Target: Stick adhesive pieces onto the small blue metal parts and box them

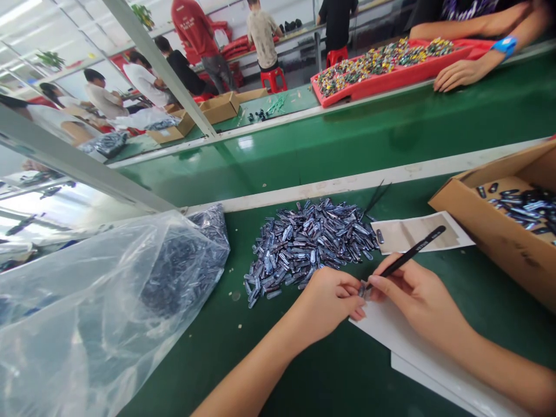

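My right hand (pixel 410 292) grips black tweezers (pixel 417 249), their tips pointing down and left at a small dark piece (pixel 364 289). That piece is pinched in the fingertips of my left hand (pixel 332 301), directly beside the right fingers. Behind both hands lies a heap of small, shiny blue-black clips (pixel 310 240) on the green tabletop. A beige and white sheet (pixel 417 233) with one dark clip at its left end is just past the tweezers. White paper (pixel 403 341) lies partly under my right hand.
A clear plastic bag (pixel 87 313) full of dark pieces fills the left side. At the right edge stands a cardboard box (pixel 499 231) of clips. Across the green belt (pixel 304 145), a person's arms rest by a red tray (pixel 360 90). Other people sit farther back.
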`<move>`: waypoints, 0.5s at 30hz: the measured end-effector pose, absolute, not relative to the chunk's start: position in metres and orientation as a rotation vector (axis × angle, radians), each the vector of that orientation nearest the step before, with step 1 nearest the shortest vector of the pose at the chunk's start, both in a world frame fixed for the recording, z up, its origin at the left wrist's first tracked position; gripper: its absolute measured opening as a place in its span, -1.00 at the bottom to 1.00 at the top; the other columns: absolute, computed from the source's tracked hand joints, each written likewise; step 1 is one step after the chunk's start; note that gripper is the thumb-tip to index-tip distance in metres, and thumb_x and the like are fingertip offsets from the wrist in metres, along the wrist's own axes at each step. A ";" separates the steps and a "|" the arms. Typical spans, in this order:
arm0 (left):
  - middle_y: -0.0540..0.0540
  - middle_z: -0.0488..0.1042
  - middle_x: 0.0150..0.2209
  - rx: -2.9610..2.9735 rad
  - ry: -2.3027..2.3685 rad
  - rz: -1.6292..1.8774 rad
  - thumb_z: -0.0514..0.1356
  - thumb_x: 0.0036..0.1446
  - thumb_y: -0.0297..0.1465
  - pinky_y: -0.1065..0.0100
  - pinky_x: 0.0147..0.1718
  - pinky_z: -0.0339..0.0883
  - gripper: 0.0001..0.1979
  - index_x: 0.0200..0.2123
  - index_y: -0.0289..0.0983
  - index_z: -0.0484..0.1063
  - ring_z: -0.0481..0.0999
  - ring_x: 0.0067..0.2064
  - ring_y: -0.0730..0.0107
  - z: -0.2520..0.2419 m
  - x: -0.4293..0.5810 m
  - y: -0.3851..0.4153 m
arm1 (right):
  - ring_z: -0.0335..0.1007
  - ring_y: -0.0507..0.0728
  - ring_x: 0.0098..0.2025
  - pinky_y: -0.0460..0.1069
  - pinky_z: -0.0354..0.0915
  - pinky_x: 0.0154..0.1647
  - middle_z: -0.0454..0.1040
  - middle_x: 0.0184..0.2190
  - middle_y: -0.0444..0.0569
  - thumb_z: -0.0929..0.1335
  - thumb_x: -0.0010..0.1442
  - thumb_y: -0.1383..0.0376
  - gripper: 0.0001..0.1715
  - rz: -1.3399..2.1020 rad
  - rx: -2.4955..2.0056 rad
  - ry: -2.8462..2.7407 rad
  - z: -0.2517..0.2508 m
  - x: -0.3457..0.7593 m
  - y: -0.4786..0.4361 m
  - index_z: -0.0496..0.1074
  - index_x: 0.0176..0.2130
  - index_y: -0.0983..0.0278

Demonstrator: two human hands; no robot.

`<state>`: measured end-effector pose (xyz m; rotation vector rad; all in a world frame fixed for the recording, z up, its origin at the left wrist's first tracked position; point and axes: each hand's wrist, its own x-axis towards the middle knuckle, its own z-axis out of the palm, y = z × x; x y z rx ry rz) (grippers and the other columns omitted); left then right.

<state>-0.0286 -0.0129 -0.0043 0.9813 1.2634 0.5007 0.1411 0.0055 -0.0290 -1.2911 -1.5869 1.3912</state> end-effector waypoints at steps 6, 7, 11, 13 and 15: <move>-0.08 0.47 -0.54 0.966 1.258 0.512 0.21 -0.03 -0.49 0.31 -0.32 0.47 -0.90 -0.40 -0.42 0.47 0.53 -0.44 0.40 -0.003 -0.029 -0.013 | 0.48 0.12 -0.50 -0.01 0.40 -0.45 0.48 -0.57 -0.10 0.34 0.15 0.16 -0.80 1.370 -1.292 -1.607 -0.029 0.139 0.006 0.33 -0.41 0.22; -0.08 0.47 -0.54 0.965 1.261 0.508 0.21 -0.02 -0.49 0.31 -0.31 0.47 -0.90 -0.40 -0.42 0.47 0.53 -0.44 0.40 -0.003 -0.029 -0.013 | 0.48 0.12 -0.50 -0.01 0.40 -0.45 0.48 -0.57 -0.10 0.34 0.16 0.16 -0.80 1.361 -1.291 -1.617 -0.029 0.139 0.006 0.33 -0.41 0.22; -0.09 0.49 -0.53 0.921 1.255 0.526 0.25 -0.05 -0.45 0.32 -0.33 0.46 -0.87 -0.40 -0.42 0.47 0.54 -0.44 0.39 -0.006 -0.030 -0.013 | 0.49 0.13 -0.49 0.00 0.41 -0.45 0.49 -0.56 -0.08 0.33 0.17 0.17 -0.81 1.325 -1.277 -1.659 -0.030 0.139 0.004 0.34 -0.42 0.21; -0.09 0.50 -0.52 0.835 1.220 0.562 0.30 -0.10 -0.43 0.34 -0.34 0.46 -0.80 -0.37 -0.43 0.48 0.54 -0.46 0.40 -0.007 -0.031 -0.014 | 0.49 0.13 -0.49 -0.01 0.40 -0.46 0.50 -0.53 -0.07 0.33 0.19 0.20 -0.83 1.248 -1.263 -1.713 -0.031 0.140 0.000 0.37 -0.41 0.21; -0.09 0.50 -0.50 0.745 1.175 0.597 0.33 -0.13 -0.42 0.36 -0.34 0.46 -0.75 -0.33 -0.44 0.48 0.54 -0.46 0.43 -0.007 -0.032 -0.014 | 0.49 0.13 -0.45 -0.01 0.39 -0.44 0.51 -0.48 -0.07 0.33 0.20 0.26 -0.89 1.106 -1.198 -1.791 -0.033 0.142 -0.004 0.39 -0.38 0.19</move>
